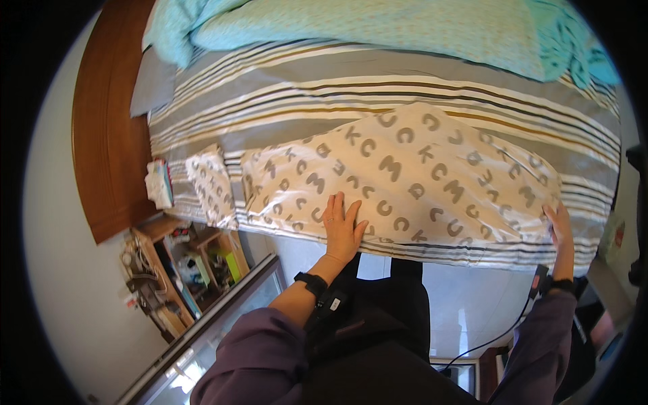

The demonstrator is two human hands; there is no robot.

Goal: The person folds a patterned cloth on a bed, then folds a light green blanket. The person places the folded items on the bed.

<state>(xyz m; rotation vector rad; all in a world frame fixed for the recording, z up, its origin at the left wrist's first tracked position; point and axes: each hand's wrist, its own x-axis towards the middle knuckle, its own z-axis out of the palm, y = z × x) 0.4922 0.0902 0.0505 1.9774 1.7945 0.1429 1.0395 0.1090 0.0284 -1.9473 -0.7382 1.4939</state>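
Observation:
A large cream cloth point(395, 187) printed with grey letters is spread on the bed, folded into a long shape that peaks towards the far side. My left hand point(344, 228) rests palm down on its near edge, fingers somewhat apart and gripping nothing. At the cloth's right end, my right hand point(558, 225) has its thumb on top and its fingers at the edge, holding the fabric there. A smaller folded piece of matching cloth point(212, 187) lies to the left, apart from the large one.
Under the cloths is a striped bed sheet point(304, 96). A turquoise quilt point(364, 25) is bunched at the far side. A wooden headboard point(109, 116), a grey pillow point(153, 83) and a small tissue pack point(159, 185) are at left. Below stands a cluttered shelf point(190, 268).

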